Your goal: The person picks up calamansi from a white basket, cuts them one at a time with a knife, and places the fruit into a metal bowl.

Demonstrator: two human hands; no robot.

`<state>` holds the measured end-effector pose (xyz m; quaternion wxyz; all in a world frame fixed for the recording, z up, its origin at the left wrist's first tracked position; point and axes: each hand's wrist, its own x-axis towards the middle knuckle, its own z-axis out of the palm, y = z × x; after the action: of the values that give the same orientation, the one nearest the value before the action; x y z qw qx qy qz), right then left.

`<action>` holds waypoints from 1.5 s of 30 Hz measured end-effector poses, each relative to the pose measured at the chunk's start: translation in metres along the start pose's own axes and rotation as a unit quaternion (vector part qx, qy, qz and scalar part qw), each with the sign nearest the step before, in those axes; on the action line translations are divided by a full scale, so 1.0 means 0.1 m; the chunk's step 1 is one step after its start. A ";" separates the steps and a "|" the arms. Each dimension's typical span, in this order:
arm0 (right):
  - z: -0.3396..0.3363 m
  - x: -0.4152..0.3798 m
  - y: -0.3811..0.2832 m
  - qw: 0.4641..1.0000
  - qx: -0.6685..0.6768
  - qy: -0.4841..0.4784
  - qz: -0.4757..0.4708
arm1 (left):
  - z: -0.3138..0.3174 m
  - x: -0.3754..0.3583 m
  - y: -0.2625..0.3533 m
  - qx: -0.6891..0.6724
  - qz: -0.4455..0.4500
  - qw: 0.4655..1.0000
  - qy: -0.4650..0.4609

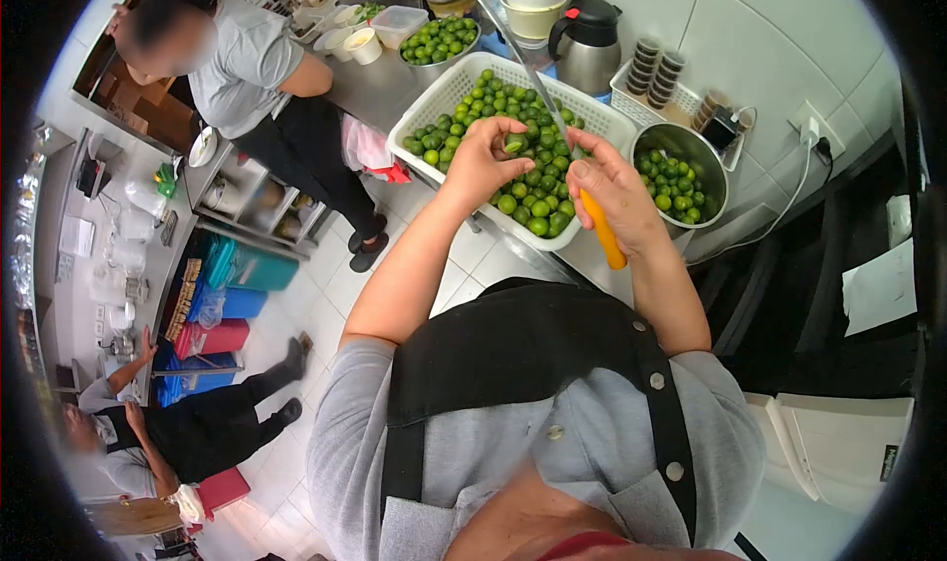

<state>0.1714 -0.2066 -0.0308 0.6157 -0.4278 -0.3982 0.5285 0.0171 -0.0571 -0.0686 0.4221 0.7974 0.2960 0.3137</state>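
Observation:
Over a white basket (414,107) full of green limes (538,206), my left hand (483,162) pinches a small lime (515,144) between thumb and fingertips. My right hand (617,191) is closed around a knife, with its orange handle (604,228) pointing back toward me. The long blade (538,78) extends up and away to the left, over the basket. The fingers of both hands are near each other but apart, with the held lime just left of the blade.
Right of the basket stands a metal pot (725,172) of limes; a metal bowl (441,71) of limes lies behind. A thermos (589,46) and jar rack (631,105) stand near the wall. Two people (247,68) are at the left, one farther down (197,433).

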 end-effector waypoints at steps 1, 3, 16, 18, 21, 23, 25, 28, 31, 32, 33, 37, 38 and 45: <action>0.00 0.00 0.02 1.000 -0.003 -0.005 0.001 | 0.00 -0.01 0.02 0.017 0.018 1.000 0.005; 0.00 0.01 0.05 1.000 -0.009 -0.013 0.002 | 0.01 -0.02 0.07 0.052 0.056 0.997 0.013; 0.19 -0.08 0.21 0.997 -0.036 -0.047 0.039 | 0.03 -0.17 0.35 0.058 0.085 0.993 0.049; 0.17 -0.06 0.23 0.998 -0.030 -0.041 0.031 | 0.00 -0.18 0.32 0.070 0.088 0.993 0.044; 0.13 -0.05 0.24 1.000 -0.013 -0.009 0.023 | 0.00 -0.18 0.15 -0.071 -0.010 0.997 0.014; 0.12 -0.05 0.27 0.999 0.008 0.031 0.032 | -0.04 -0.19 0.18 -0.233 -0.059 0.971 -0.022; 0.10 -0.04 0.29 0.998 0.020 0.041 0.041 | -0.06 -0.22 0.21 -0.367 -0.106 0.923 -0.037; 0.08 -0.03 0.27 0.999 0.004 0.017 0.031 | -0.05 -0.27 0.21 -0.494 -0.146 0.856 -0.041; 0.12 -0.05 0.21 0.999 -0.035 -0.003 -0.008 | -0.03 -0.28 0.17 -0.544 -0.138 0.826 -0.062; 0.14 -0.06 0.18 0.999 -0.039 -0.012 -0.016 | -0.03 -0.29 0.16 -0.556 -0.138 0.817 -0.072; 0.15 -0.06 0.16 0.999 -0.043 -0.021 -0.024 | -0.03 -0.29 0.15 -0.568 -0.139 0.807 -0.081; 0.14 -0.07 0.24 0.999 -0.030 0.014 0.015 | 0.00 -0.30 0.16 -0.579 -0.145 0.798 -0.077; 0.13 -0.07 0.26 0.999 -0.023 0.024 0.027 | 0.00 -0.30 0.15 -0.582 -0.148 0.796 -0.076; 0.18 -0.08 0.29 0.998 -0.054 -0.026 -0.008 | 0.07 -0.36 0.18 -0.580 -0.108 0.802 -0.091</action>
<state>0.1448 -0.2108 -0.0529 0.5858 -0.4433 -0.4451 0.5121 0.0041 -0.0954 -0.0652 0.8620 0.3917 0.1032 0.3048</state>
